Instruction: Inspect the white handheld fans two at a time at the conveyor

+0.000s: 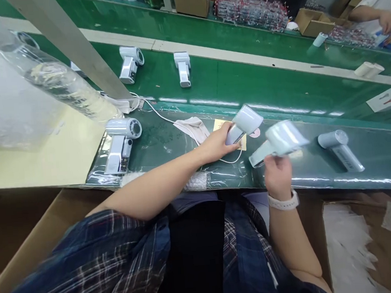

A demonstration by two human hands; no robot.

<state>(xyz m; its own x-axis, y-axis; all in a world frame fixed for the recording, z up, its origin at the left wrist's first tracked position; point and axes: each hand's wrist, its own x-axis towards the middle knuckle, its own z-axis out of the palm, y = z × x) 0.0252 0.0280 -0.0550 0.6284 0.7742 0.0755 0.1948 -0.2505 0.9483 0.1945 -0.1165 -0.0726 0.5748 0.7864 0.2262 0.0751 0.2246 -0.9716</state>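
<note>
My left hand (218, 144) is closed round the handle of a pale handheld device (246, 120) over the middle of the dark green work surface. To its right, my right hand (278, 171) grips a second pale device (284, 138), which is blurred by motion. The two devices are close together but apart. Beneath my left hand lie a yellow paper (244, 143) and a white cable (161, 116), with a whitish cloth (196, 129) just to the left. A blue-grey device (340, 149) rests on the surface further right.
An opened device (118, 146) with exposed inner parts lies left, near a slanted metal post (72, 43) and clear plastic (58, 80). Two devices (130, 63) (183, 68) sit on the green belt (210, 80). Behind are a cardboard box (191, 3), wired parts (250, 9) and another person's hand (388, 21).
</note>
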